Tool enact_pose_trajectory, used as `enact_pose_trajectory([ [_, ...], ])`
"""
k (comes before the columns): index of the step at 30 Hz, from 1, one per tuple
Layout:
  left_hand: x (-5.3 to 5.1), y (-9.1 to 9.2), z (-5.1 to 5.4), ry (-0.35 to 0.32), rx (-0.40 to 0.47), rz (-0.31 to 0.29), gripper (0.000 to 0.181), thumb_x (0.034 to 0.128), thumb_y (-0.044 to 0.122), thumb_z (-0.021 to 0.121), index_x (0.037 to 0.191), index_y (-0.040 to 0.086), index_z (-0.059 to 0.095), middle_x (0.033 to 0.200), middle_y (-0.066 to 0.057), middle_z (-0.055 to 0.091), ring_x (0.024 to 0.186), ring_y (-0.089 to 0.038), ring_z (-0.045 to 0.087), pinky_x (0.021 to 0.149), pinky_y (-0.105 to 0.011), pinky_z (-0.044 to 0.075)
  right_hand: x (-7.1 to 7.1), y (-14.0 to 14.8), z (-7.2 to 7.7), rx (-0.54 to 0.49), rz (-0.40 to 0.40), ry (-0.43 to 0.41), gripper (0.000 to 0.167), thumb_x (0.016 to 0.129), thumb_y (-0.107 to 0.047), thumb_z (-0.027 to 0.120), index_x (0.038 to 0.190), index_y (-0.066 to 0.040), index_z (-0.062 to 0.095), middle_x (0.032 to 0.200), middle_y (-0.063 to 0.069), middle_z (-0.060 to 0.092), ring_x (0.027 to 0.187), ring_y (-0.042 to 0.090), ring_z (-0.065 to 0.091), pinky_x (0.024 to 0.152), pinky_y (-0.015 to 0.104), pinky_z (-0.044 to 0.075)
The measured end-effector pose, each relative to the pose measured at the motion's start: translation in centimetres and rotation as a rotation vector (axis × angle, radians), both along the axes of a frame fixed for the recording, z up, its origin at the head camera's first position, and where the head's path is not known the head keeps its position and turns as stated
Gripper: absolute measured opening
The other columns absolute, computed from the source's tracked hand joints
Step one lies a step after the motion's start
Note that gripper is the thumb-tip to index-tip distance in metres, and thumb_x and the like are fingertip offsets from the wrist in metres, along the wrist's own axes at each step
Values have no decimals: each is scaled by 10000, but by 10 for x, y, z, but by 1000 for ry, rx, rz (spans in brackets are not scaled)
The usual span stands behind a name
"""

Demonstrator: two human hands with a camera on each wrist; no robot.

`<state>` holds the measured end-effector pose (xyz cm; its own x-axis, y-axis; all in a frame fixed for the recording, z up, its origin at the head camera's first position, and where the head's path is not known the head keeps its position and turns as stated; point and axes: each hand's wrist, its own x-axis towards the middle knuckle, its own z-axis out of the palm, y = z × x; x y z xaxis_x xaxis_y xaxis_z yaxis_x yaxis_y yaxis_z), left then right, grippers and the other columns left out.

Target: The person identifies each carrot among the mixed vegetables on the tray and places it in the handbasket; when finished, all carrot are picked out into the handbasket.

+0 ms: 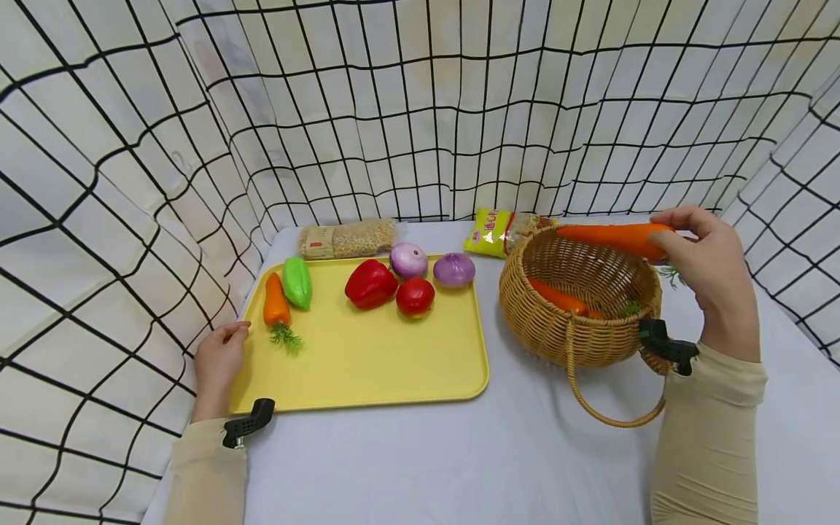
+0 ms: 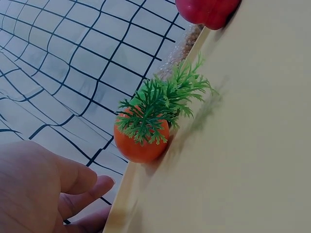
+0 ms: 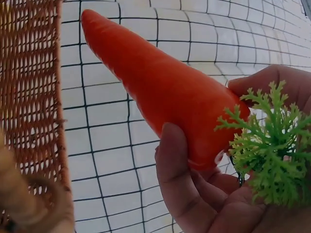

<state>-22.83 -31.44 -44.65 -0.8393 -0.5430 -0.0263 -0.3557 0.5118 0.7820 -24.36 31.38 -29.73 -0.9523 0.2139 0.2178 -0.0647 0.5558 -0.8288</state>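
My right hand (image 1: 712, 259) pinches a large orange carrot (image 1: 607, 237) by its thick end, over the back right rim of the wicker basket (image 1: 564, 343). In the right wrist view the carrot (image 3: 165, 85) points up and left, its green leaves beside my palm. Inside the basket lies another carrot (image 1: 556, 296). My left hand (image 1: 219, 361) is at the left edge of the yellow tray (image 1: 394, 372), fingers loosely bent and holding nothing. Near it on the tray lie a small carrot (image 1: 275, 300) and a green pepper (image 1: 297, 283).
Toward the tray's back right are a red pepper (image 1: 371, 284), a tomato (image 1: 415, 297) and two purple onions (image 1: 408, 260). Behind stand a bag of grains (image 1: 346, 239) and a yellow packet (image 1: 491, 232). The basket's handle (image 1: 617, 421) hangs toward the front. Black netting surrounds the table.
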Motion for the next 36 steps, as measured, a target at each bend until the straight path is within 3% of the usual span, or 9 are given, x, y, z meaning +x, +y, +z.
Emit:
enact_pose_trajectory([
  [8, -2, 0, -1, 7, -18, -16, 422, 1024, 279, 447, 1292, -8, 602, 1332, -197, 577, 1220, -319, 486, 848, -277, 354, -10, 9, -17, 65, 109, -76, 396, 969, -298, 563, 1242, -11, 574, 1081, -43, 547, 878, 82, 534, 664, 167, 490],
  [14, -3, 1, -2, 5, -36, -31, 437, 1023, 294, 442, 1291, -14, 599, 1339, -214, 567, 1219, -340, 480, 877, -327, 354, -11, 10, -19, 140, 213, -165, 455, 971, -341, 584, 1294, -24, 542, 1215, 171, 554, 833, 56, 594, 683, 223, 523],
  [18, -3, 1, -2, 1, -38, -34, 442, 1023, 300, 437, 1294, -8, 600, 1347, -211, 563, 1227, -343, 474, 895, -351, 349, -12, 9, -18, 209, 261, -224, 499, 966, -397, 581, 1311, -39, 533, 1256, 198, 549, 890, 109, 609, 717, 220, 511],
  [24, -3, 1, -2, 18, -40, -33, 428, 1025, 280, 440, 1287, -18, 601, 1330, -212, 575, 1237, -336, 481, 905, -349, 357, -12, 8, -18, 254, 283, -237, 523, 957, -423, 587, 1310, -40, 535, 1235, 195, 565, 938, 209, 606, 725, 235, 500],
  [28, -2, 0, -2, 20, -44, -33, 425, 1027, 265, 431, 1290, -26, 595, 1330, -221, 571, 1251, -347, 476, 960, -407, 362, -11, 4, -19, 285, 292, -232, 509, 956, -421, 592, 1302, -50, 547, 1216, 193, 580, 938, 238, 608, 731, 274, 493],
  [36, -3, -1, -2, 11, -39, -30, 439, 1024, 280, 433, 1299, -23, 590, 1339, -223, 564, 1249, -353, 469, 944, -400, 357, -4, -15, -13, 438, 239, -220, 437, 953, -368, 591, 1280, -78, 563, 1187, 212, 588, 940, 312, 517, 685, 375, 428],
])
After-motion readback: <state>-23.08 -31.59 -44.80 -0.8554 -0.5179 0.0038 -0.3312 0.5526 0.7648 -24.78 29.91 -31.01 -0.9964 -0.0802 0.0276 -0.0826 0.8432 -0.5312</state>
